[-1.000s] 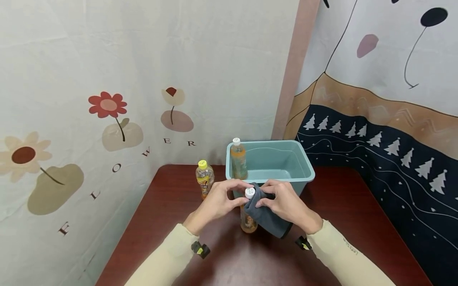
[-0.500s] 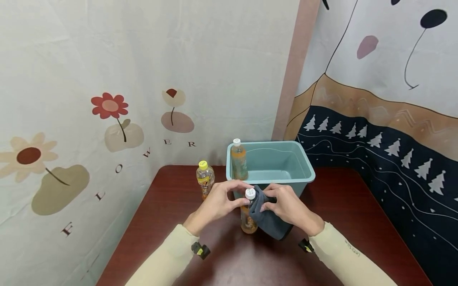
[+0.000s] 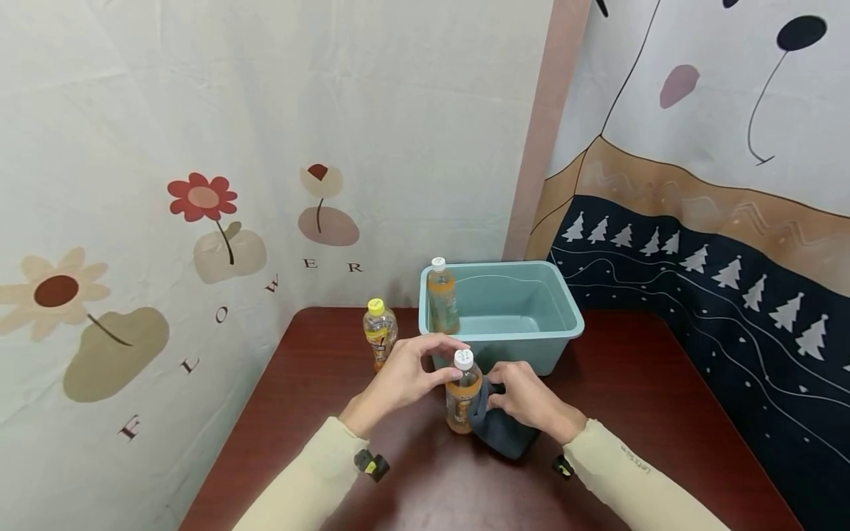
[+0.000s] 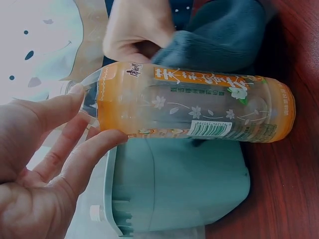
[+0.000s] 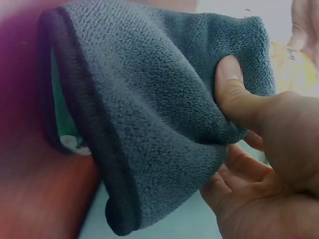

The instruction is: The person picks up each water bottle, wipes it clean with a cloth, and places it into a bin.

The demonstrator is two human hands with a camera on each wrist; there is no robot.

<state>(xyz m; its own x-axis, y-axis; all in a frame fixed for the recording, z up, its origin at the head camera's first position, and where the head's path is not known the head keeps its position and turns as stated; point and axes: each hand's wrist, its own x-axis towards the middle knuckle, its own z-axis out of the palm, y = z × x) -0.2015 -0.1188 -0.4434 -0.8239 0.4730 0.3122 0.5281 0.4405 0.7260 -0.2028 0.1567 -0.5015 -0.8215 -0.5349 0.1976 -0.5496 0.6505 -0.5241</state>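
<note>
A clear plastic bottle (image 3: 461,404) with a white cap and an orange label stands upright on the table, in front of the bin. My left hand (image 3: 420,363) holds it by the neck, thumb and fingers just under the cap; the left wrist view shows that grip from the side. In my right hand (image 3: 527,397) a dark grey cloth (image 5: 149,99) is pinched between thumb and fingers, folded over and hanging down. The cloth (image 3: 501,428) lies against the right side of the bottle in the head view.
Behind the hands stands a light blue-green plastic bin (image 3: 571,324). Inside its left end is another white-capped bottle (image 3: 443,299). A yellow-capped bottle (image 3: 378,328) stands on the dark red table (image 3: 319,346), left of the bin. A printed cloth wall (image 3: 425,133) rises behind.
My right hand has moved down with the cloth from beside the cap to the bottle's side, leaving the neck and label more exposed. The left hand has stayed at the neck.
</note>
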